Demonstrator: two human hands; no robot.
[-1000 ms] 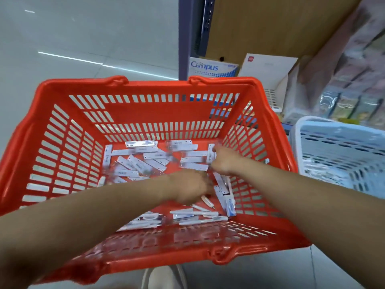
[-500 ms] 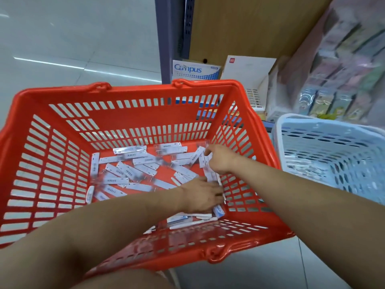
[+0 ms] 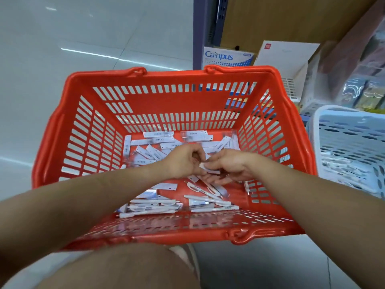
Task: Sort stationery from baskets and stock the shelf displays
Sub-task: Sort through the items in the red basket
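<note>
The blue-and-white box (image 3: 228,57) on the shelf reads "Campus".

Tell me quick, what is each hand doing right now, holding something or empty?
Left hand: fingers curled against the white packet; grip cannot be told.
Right hand: pinches that white packet under its thumb.

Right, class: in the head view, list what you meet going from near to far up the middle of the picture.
Knee → red basket's near rim → pens → packets → its far rim → Campus box.
</note>
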